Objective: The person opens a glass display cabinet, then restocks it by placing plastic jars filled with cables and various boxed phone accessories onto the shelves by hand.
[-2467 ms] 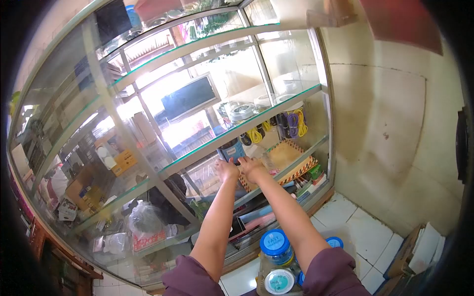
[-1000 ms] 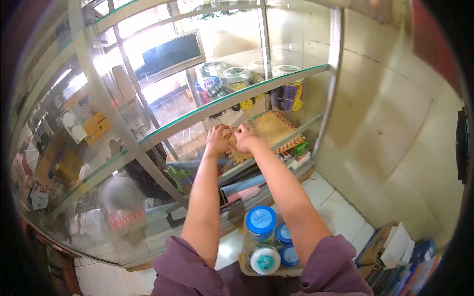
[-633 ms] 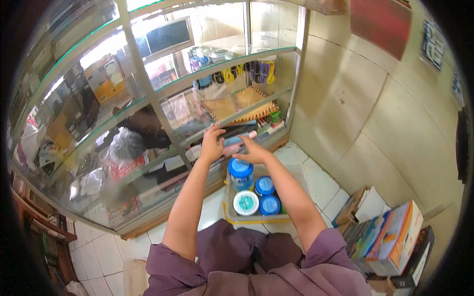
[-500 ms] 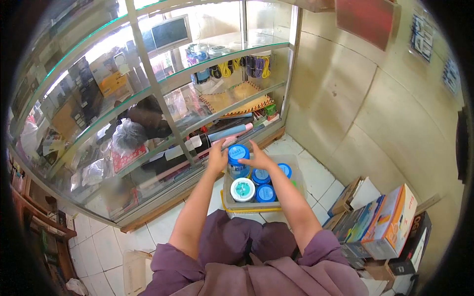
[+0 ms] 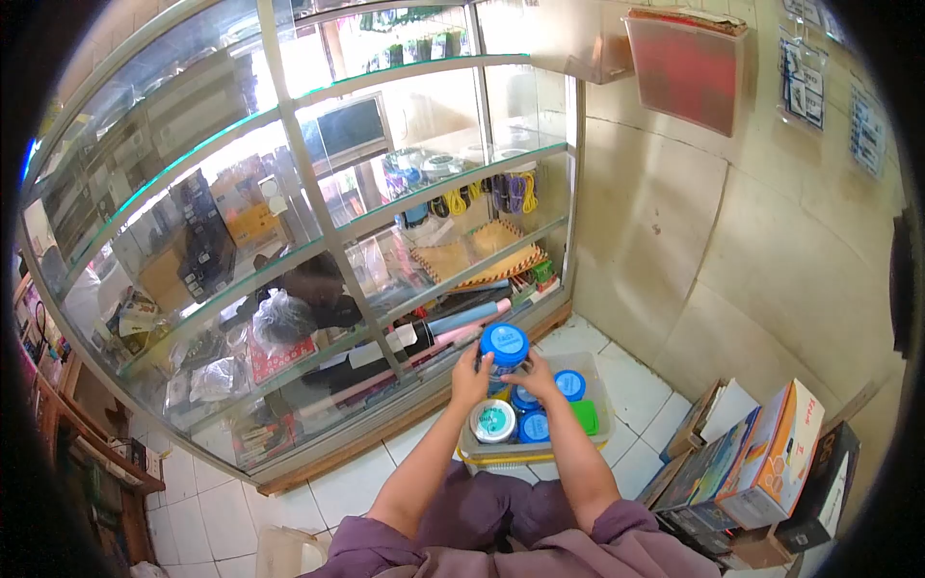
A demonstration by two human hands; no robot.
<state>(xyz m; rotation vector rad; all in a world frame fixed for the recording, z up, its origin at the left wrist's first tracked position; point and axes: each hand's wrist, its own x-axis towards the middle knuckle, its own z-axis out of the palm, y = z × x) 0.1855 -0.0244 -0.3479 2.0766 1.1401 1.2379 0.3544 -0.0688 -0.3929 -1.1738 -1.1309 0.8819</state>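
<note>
A clear jar with a blue lid (image 5: pixel 504 343), its round label reading "FAST", is held upright between my two hands. My left hand (image 5: pixel 468 378) wraps its left side and my right hand (image 5: pixel 537 379) its right side. Just below stands a translucent plastic bin (image 5: pixel 603 385) on the floor. Inside it are a white-lidded jar (image 5: pixel 493 422), several more blue-lidded jars (image 5: pixel 568 385) and a bright green item (image 5: pixel 584 417) whose kind I cannot make out. Part of the bin's far left corner is hidden by the held jar and my hands.
A glass display cabinet (image 5: pixel 342 232) with stocked shelves runs along the left and front. Product boxes (image 5: pixel 761 453) stand on the right by the wall. A clear wall holder with red contents (image 5: pixel 686 72) hangs above. White floor tiles (image 5: pixel 352 472) surround the bin.
Both hands have raised the blue-lidded jar from the bin's far left corner to above it. The camera view has tilted up, showing more upper shelves; the green item shows more fully.
</note>
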